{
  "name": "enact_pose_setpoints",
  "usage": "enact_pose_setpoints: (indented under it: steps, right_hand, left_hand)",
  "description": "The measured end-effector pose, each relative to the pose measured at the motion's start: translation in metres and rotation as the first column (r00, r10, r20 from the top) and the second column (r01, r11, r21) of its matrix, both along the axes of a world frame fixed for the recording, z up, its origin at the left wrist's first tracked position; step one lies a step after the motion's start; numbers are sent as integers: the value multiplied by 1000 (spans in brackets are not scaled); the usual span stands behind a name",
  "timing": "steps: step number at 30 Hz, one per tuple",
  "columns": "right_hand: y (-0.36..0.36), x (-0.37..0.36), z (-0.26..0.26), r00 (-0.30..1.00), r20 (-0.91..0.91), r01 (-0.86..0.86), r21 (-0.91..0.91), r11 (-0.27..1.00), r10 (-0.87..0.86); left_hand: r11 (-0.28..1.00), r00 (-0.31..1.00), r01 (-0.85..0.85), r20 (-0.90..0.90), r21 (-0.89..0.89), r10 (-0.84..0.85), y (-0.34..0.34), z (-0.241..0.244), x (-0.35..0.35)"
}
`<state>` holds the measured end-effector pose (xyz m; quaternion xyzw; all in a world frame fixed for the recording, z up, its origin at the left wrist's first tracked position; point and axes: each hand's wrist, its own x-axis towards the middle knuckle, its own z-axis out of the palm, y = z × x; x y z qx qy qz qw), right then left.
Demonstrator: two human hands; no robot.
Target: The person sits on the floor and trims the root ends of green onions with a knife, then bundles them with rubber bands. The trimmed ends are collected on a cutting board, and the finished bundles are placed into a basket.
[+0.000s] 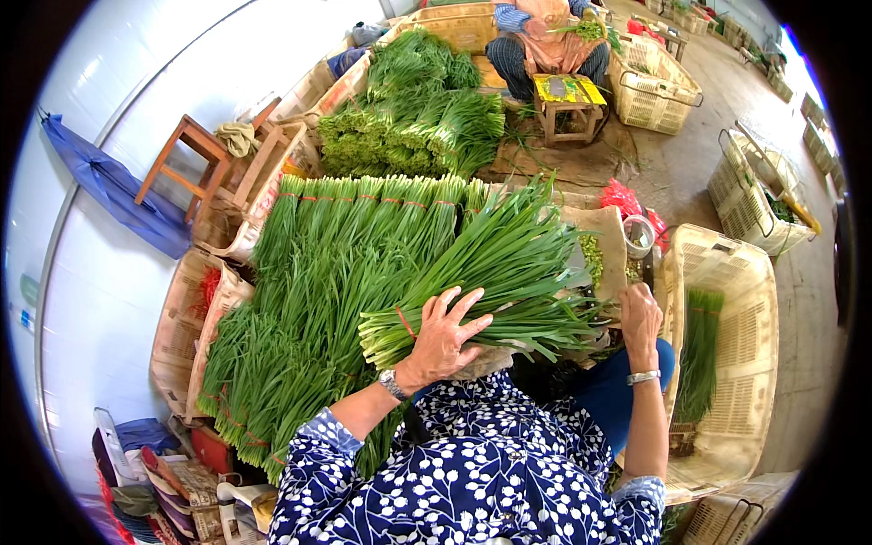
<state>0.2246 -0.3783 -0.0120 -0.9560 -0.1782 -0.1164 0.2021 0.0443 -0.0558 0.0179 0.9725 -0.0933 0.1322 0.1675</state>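
A large bunch of green Chinese chives (pixel 504 272) lies across in front of me, its pale cut stems to the left. A red band (pixel 406 323) circles it near the stems. On top of the bunch, just right of the band, my left hand (pixel 443 335) rests with its fingers spread. My right hand (pixel 640 317) has curled fingers and is apart from the bunch, beside the worktop's right side and a plastic crate (pixel 759 354). Whether anything is between those fingers is hidden. Rows of banded chive bunches (pixel 354 238) are stacked to the left.
A clear plastic tub (pixel 638 235) and red bands or netting (pixel 623 199) are at the back right. The right crate contains a banded chive bunch (pixel 702 354). Across from me a person (pixel 552 34) handles greens behind a wooden stool (pixel 571 102). A wooden chair (pixel 191 160) leans left.
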Motion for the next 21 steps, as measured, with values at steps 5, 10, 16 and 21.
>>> enact_pose_setpoints:
  steps: [5,10,16,21]
  right_hand:
    - [-3,-14,-1,996,63,-72,171,983,62]
    - [95,-45,42,924,225,-376,390,840,310]
    - [158,-73,-14,866,123,-500,258,827,485]
    - [145,-77,-24,874,74,-482,261,836,481]
  left_hand:
    - [1000,1000,3,-20,25,-2,-3,2,1]
    - [997,997,28,-67,71,-24,-4,11,2]
    - [997,994,77,-82,32,-74,9,18,2]
    - [987,986,-25,159,-157,50,33,40,19]
